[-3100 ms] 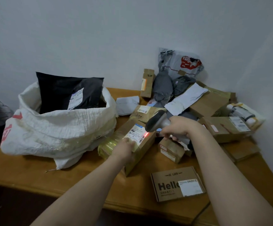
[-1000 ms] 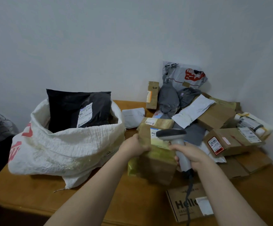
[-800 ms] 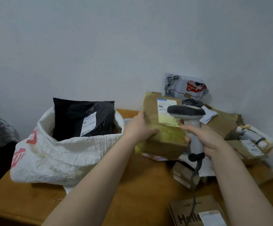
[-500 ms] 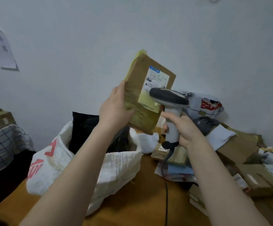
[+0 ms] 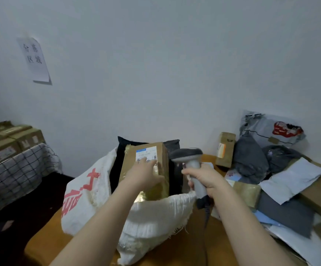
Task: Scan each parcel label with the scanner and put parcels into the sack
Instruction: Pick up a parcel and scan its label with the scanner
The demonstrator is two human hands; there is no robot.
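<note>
A brown cardboard parcel [image 5: 146, 166] with a white label and yellowish tape stands upright in the mouth of the white woven sack [image 5: 152, 217]. Its lower end is hidden behind the sack's rim. My left hand [image 5: 144, 172] lies over the parcel's front face, fingers spread on it just below the label. My right hand [image 5: 203, 181] grips the handle of the grey scanner [image 5: 189, 160], held upright just right of the parcel, its cable hanging down. A black mailer bag [image 5: 121, 160] stands in the sack behind the parcel.
A heap of parcels [image 5: 282, 179] covers the right of the wooden table [image 5: 184, 246]: grey mailers, white envelopes, cardboard boxes, a small upright box [image 5: 225, 149]. At far left, boxes [image 5: 8, 139] sit on a checked cloth. A paper sign [image 5: 35, 59] hangs on the wall.
My left hand has brought the parcel down from in front of the scanner, to the left, into the sack's mouth. The scanner stays in my right hand. The view has swung left.
</note>
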